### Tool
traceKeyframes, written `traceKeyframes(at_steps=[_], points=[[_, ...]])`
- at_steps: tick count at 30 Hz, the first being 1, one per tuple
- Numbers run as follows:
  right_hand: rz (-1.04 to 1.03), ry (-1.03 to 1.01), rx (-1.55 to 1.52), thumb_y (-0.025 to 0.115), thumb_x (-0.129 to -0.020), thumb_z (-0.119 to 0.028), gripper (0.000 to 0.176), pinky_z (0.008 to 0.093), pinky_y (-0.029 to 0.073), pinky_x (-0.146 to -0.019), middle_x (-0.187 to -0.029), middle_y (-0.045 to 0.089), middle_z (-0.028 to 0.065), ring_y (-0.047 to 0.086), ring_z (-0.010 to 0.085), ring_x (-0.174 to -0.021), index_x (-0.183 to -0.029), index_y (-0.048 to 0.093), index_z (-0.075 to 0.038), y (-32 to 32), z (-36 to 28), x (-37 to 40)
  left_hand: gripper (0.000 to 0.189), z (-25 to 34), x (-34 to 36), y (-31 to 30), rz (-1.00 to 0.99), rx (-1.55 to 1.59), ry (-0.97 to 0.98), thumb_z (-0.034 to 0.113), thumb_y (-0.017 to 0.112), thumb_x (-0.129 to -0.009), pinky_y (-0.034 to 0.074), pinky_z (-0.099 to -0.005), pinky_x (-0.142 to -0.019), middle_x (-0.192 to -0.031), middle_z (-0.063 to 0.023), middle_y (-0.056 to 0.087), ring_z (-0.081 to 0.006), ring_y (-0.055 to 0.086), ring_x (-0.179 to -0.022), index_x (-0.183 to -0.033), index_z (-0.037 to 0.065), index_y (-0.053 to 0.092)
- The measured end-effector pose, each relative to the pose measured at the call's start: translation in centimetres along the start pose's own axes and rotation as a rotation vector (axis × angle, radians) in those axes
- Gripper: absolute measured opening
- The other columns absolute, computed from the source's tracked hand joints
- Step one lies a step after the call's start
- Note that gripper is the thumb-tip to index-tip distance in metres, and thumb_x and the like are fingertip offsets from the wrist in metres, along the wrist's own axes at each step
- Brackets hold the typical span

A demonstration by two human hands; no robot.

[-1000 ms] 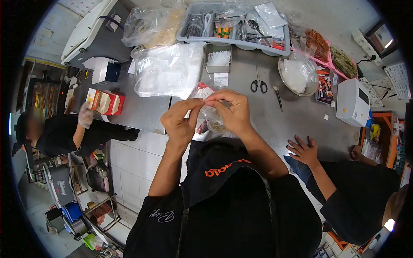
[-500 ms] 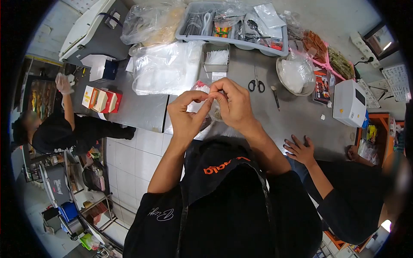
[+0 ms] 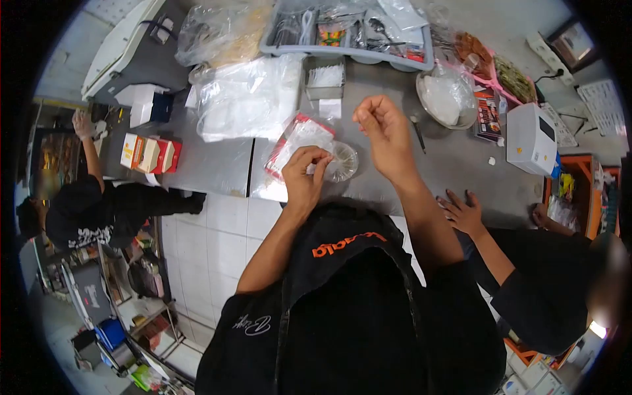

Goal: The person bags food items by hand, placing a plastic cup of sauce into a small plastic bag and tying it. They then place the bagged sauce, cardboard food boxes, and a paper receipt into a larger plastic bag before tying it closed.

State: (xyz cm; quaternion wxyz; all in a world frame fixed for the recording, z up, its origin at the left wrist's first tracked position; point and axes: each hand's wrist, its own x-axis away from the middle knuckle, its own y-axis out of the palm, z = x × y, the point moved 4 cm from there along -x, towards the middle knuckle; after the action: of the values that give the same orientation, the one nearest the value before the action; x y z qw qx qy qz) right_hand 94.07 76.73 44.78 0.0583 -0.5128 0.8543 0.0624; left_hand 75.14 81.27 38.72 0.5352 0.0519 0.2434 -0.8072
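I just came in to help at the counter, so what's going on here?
The person wearing the camera pinches a small clear bag with the left hand at the edge of the steel counter. The right hand is raised above it, loosely curled; whether it holds anything is unclear. A co-worker's hand rests flat on the counter.

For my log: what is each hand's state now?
Left hand: closed, pinching the clear plastic bag.
Right hand: fingers curled; any content cannot be told.

Steel counter [image 3: 214, 164] — white tiled floor [image 3: 204, 247] below
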Motion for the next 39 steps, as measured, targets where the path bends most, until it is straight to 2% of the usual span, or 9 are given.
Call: traceKeyframes(at_steps=[3, 6, 9, 15, 16, 18, 26, 30, 39], points=[[-0.239, -0.105, 0.454, 0.071, -0.089, -0.008, 0.033, 0.0316, 0.047, -0.081, -0.099, 0.067, 0.0052, 0.058, 0.0166, -0.097, -0.118, 0.056, -0.003, -0.7, 2.5, 2.4, 0.008, 2.4, -2.1, -0.5, 0.051, 0.023, 0.078, -0.003, 0.077, -0.082, 0.053, -0.0301, -0.072, -0.089, -0.0113, 0.072, -0.0185, 0.068, -0.079, -0.088, -0.001, 0.073], [-0.26, -0.112, 0.451, 0.078, -0.075, -0.007, 0.048, 0.0426, 0.048, -0.092, -0.121, 0.066, 0.0133, 0.061, 0.0338, -0.113, -0.121, 0.063, -0.007, 2.7, 4.2, 4.1, 0.008, 4.8, -3.0, -1.2, -0.006, -0.044, 0.172, -0.002, 0.076, -0.083, 0.055, -0.0311, -0.073, -0.092, -0.0126, 0.072, -0.0235, 0.07, -0.082, -0.091, -0.002, 0.073], [-0.248, -0.343, 0.73, 0.073, -0.079, -0.005, 0.041, 0.0432, 0.051, -0.091, -0.114, 0.07, 0.0157, 0.065, 0.0374, -0.107, -0.119, 0.065, -0.007, 4.8, 4.5, 4.1, 0.008, 6.1, -3.3, -0.7, -0.054, -0.054, 0.221, -0.003, 0.075, -0.083, 0.054, -0.034, -0.077, -0.089, -0.0108, 0.072, -0.0246, 0.07, -0.084, -0.09, -0.001, 0.073], [-0.004, 0.039, 0.02, 0.061, -0.082, 0.0, 0.024, 0.0386, 0.053, -0.078, -0.091, 0.072, 0.0185, 0.069, 0.0405, -0.085, -0.106, 0.066, -0.002, 3.3, 6.2, 4.4, 0.072, 3.2, -2.6, -3.5, -0.077, -0.109, 0.18, 0.022, 0.089, -0.072, 0.043, -0.0443, -0.106, -0.129, -0.0201, 0.062, -0.0346, 0.059, -0.118, -0.133, -0.001, 0.058], [0.007, -0.024, 0.054, 0.056, -0.099, -0.008, 0.012, 0.0299, 0.047, -0.07, -0.082, 0.064, 0.011, 0.056, 0.0125, -0.074, -0.101, 0.064, 0.001, 3.1, 4.9, 4.7, 0.083, 1.9, -2.2, -3.8, -0.118, -0.171, 0.158, 0.025, 0.09, -0.071, 0.041, -0.0445, -0.109, -0.135, -0.0214, 0.057, -0.0359, 0.056, -0.122, -0.139, -0.001, 0.051], [-0.024, -0.099, 0.108, 0.057, -0.098, -0.008, 0.011, 0.0301, 0.047, -0.07, -0.082, 0.065, 0.0114, 0.056, 0.0123, -0.074, -0.1, 0.063, 0.001, 2.5, 1.5, 4.7, 0.103, -1.5, -0.6, -3.9, -0.202, -0.306, 0.118, 0.031, 0.092, -0.068, 0.037, -0.0449, -0.114, -0.147, -0.024, 0.047, -0.0383, 0.05, -0.13, -0.15, -0.002, 0.038], [0.183, 0.019, 0.247, 0.059, -0.089, -0.003, 0.009, 0.0278, 0.046, -0.07, -0.081, 0.065, 0.0058, 0.056, 0.0101, -0.076, -0.096, 0.064, 0.001, -4.7, -2.8, 4.9, 0.1, -3.1, 3.2, 4.6, -0.638, 0.364, -0.335, 0.026, 0.085, -0.081, 0.035, -0.0452, -0.116, -0.151, -0.0241, 0.043, -0.0346, 0.047, -0.138, -0.156, -0.005, 0.026], [0.322, 0.061, 0.307, 0.06, -0.09, -0.004, 0.008, 0.0266, 0.046, -0.07, -0.081, 0.064, 0.0019, 0.055, 0.0083, -0.077, -0.094, 0.065, 0.001, -9.5, -5.3, 6.9, 0.091, -3.3, 3.0, 7.5, -0.695, 0.511, -0.213, 0.042, 0.071, -0.091, 0.034, -0.0445, -0.117, -0.151, -0.0266, 0.045, -0.0363, 0.049, -0.138, -0.155, -0.007, 0.028], [0.675, 0.289, 0.755, 0.064, -0.089, -0.009, 0.015, 0.0293, 0.049, -0.072, -0.078, 0.068, 0.006, 0.06, 0.0102, -0.077, -0.095, 0.071, 0.003, -21.8, -12.0, 9.1, 0.04, -6.8, 3.0, 10.8, -0.654, 0.189, 0.193, 0.008, 0.074, -0.081, 0.048, -0.0429, -0.102, -0.123, -0.0205, 0.067, -0.0355, 0.063, -0.115, -0.119, -0.002, 0.065]])
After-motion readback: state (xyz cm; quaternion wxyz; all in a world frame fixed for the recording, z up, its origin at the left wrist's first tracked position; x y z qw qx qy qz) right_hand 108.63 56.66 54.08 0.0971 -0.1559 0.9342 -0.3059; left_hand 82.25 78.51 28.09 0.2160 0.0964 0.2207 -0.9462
